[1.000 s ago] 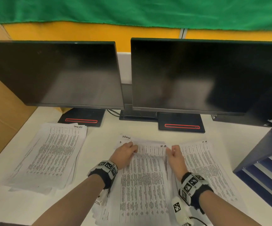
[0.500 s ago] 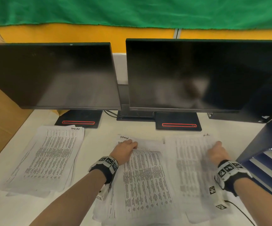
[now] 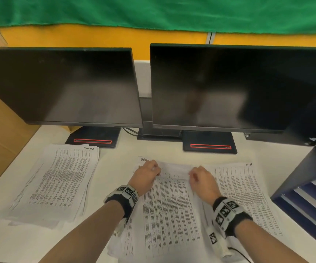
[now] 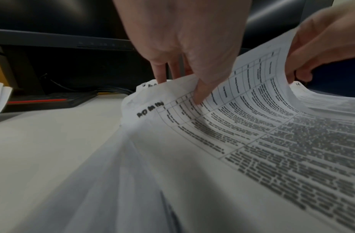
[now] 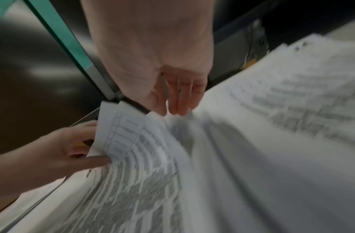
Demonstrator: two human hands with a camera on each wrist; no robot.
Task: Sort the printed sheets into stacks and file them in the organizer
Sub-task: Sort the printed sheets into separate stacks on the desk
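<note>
Green cloth point(image 3: 153, 10) over yellow wall point(image 3: 96, 37), white desk point(image 3: 115, 154).

Handwritten, prob. "ADMIN" on middle stack point(image 4: 150, 112), "H.R." on right stack point(image 3: 249, 164).

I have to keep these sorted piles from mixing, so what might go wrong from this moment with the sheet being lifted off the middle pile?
1. The left hand pinches several curled top edges of the middle pile, so extra sheets might lift along with the top one.
2. The right hand grips the same sheet's far corner; pulling both ways may crease or tear it.
3. The middle pile overlaps the right pile, so sheets could slide across and mix.
</note>
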